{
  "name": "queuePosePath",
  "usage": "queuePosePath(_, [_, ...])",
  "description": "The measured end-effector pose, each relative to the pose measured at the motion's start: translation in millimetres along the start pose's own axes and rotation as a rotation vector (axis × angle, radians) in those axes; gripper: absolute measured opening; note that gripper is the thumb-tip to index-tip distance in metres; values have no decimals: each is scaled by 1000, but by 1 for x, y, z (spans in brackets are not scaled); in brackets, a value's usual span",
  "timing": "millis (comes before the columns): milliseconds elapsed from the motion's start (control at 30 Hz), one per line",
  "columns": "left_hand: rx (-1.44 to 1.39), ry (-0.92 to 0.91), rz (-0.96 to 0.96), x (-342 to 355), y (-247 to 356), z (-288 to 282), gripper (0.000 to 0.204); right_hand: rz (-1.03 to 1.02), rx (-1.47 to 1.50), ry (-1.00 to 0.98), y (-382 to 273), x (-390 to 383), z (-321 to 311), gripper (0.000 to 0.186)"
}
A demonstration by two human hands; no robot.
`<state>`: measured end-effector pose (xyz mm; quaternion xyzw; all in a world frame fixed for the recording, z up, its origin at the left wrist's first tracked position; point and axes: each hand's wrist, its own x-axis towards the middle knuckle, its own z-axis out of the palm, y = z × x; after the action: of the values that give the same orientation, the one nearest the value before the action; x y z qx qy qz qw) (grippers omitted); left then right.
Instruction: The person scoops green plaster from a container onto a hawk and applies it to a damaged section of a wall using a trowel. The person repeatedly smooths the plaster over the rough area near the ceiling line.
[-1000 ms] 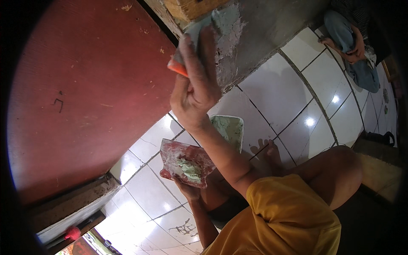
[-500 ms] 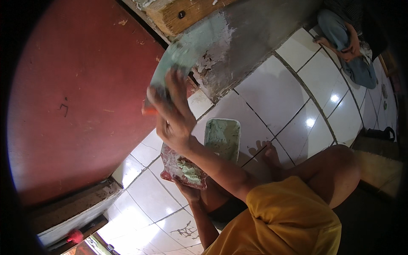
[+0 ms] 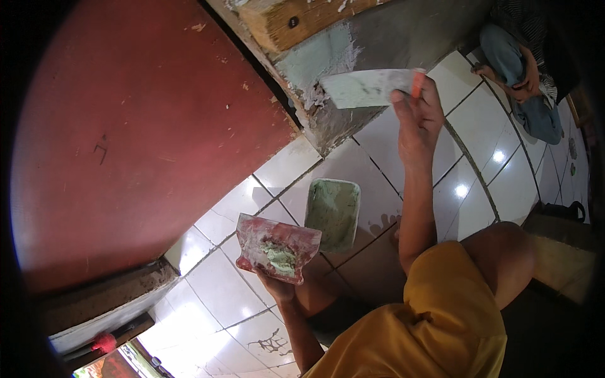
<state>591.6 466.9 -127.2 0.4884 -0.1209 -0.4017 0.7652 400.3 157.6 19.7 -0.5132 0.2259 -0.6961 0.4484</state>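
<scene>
My right hand [image 3: 419, 129] grips a wide, flat putty knife [image 3: 365, 87] with an orange edge along the held side. Its pale blade, smeared with putty, points left in front of the low grey wall [image 3: 403, 41]; whether it touches cannot be told. Pale green putty [image 3: 324, 53] coats the wall's end beside broken plaster. Lower down, my left hand [image 3: 276, 286] holds up a worn red board [image 3: 252, 234] from beneath, most of its fingers hidden. A lump of green putty [image 3: 279, 258] lies on it. A white rectangular tub [image 3: 334, 217], streaked with putty, stands just right of the board.
On the left is a large red door panel [image 3: 126, 145]. A wooden beam [image 3: 277, 31] juts out above the wall's end. White tiles [image 3: 359, 157] cover the floor. At the far right sits another person [image 3: 523, 88] in blue trousers. My bent knee [image 3: 498, 252] is at the right.
My right hand has swung right, taking the putty knife off the coated wall end. The blade now lies almost level. My left hand and the board have barely shifted.
</scene>
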Motion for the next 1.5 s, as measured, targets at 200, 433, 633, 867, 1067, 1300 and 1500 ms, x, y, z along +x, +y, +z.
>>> queuePosePath(200, [-156,55,-55,0,-12,4,65,-32,132,-177,15,31,0,38])
queuePosePath(433, [-106,162,-110,-5,7,12,57,233,252,-378,7,-11,22,25])
queuePosePath(633, [-215,131,-202,5,70,57,50,318,576,-806,22,-52,48,19])
queuePosePath(867, [-624,-41,-170,-21,84,59,38,257,581,-861,7,-84,87,31])
queuePosePath(1067, [-464,172,17,-44,72,50,40,97,628,-854,6,-94,103,32])
queuePosePath(1300, [-664,197,-10,-48,74,36,39,183,580,-802,2,-106,106,22])
queuePosePath(1500, [-708,91,108,-50,76,45,41,187,525,-795,5,-113,96,18])
